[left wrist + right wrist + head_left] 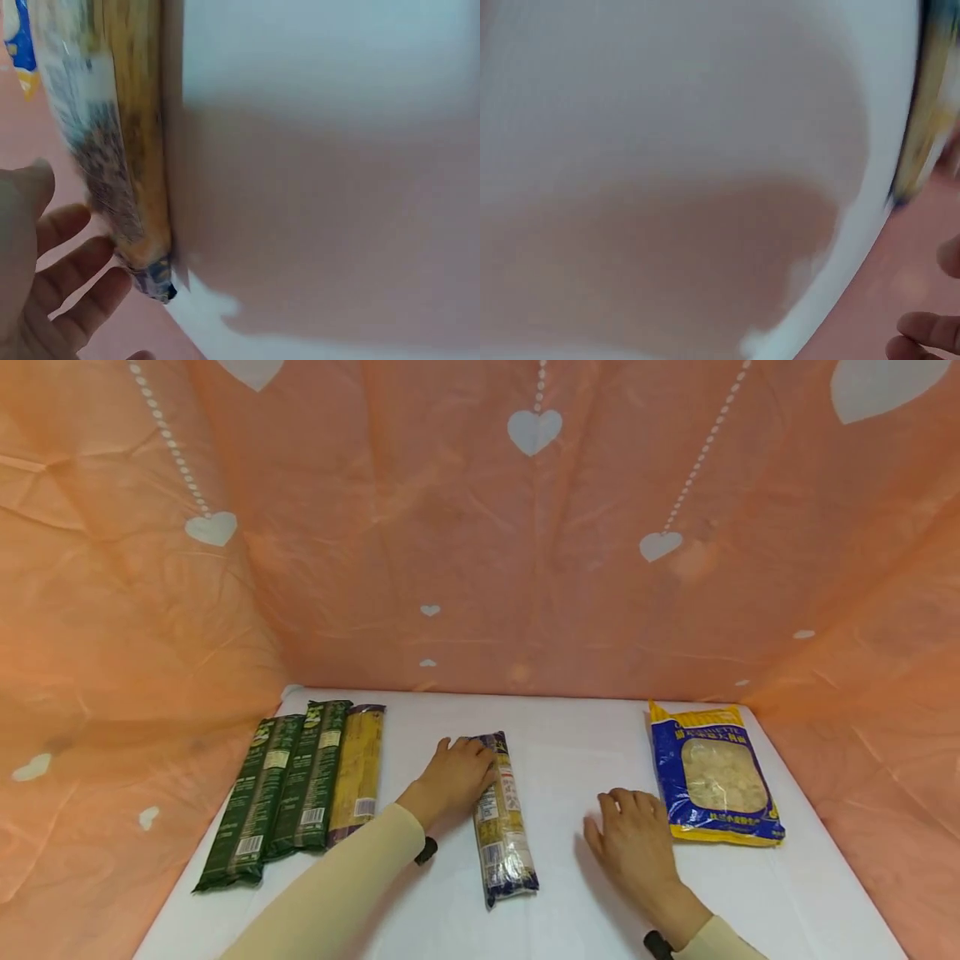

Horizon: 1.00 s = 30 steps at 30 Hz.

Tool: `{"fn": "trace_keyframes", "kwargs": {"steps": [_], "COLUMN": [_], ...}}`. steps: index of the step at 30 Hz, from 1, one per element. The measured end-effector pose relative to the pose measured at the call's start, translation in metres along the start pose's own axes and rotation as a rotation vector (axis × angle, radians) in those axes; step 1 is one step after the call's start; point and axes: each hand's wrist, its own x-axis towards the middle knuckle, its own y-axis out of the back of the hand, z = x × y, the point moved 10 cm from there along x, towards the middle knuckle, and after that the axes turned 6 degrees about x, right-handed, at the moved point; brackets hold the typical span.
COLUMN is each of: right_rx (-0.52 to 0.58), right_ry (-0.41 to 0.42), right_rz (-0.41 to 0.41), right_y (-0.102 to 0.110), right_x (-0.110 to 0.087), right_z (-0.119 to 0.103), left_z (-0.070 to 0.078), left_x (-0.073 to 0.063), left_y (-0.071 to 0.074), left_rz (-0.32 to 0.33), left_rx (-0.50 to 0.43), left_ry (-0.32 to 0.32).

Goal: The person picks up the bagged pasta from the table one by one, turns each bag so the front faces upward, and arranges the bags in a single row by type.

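A long clear packet of dried noodles [501, 835] with dark purple ends lies in the middle of the white table in the head view. Over its far end is my left hand [453, 777], fingertips right at the packet's left edge. In the left wrist view, the fingers of that hand [64, 277] are spread and loosely bent beside the packet [139, 150]. My right hand [637, 847] hovers over the table between this packet and a blue and yellow bag of noodles [671, 789], its fingers relaxed and holding nothing.
At the left lie two dark green packets [243, 806] side by side, with a yellow packet [356, 768] along their right. Orange cloth [480, 568] with white hearts hangs behind and on both sides of the table [585, 752].
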Motion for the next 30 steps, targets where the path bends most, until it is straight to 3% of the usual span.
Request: {"fn": "trace_keyframes", "kwargs": {"steps": [5,9,15,22,24,26,30], "right_rx": [0.027,-0.001,-0.017,-0.016,-0.026,-0.034,-0.014], "right_ry": [0.07,0.086,0.045,0.028,0.033,0.033,0.016], "right_rz": [-0.091,-0.197,-0.263,-0.301,-0.3,-0.3,-0.321], "right_y": [-0.015,-0.026,-0.034,-0.039,-0.038,-0.038,-0.039], "right_x": [-0.01,-0.02,-0.025,-0.025,-0.025,-0.025,-0.026], "right_z": [-0.062,-0.093,-0.102,-0.105,-0.106,-0.107,-0.104], "left_z": [-0.013,-0.015,-0.017,-0.023,-0.023,-0.021,-0.012], "left_x": [0.026,0.04,0.056,0.061,0.062,0.062,0.063], "left_y": [-0.005,-0.01,-0.023,-0.034,-0.032,-0.026,-0.002], "left_rz": [0.031,0.055,-0.001,-0.075,-0.051,0.014,0.225], "left_rx": [0.022,0.042,0.04,-0.007,-0.015,-0.017,-0.006], "left_ry": [0.08,0.111,0.176,0.254,0.249,0.228,0.146]}}
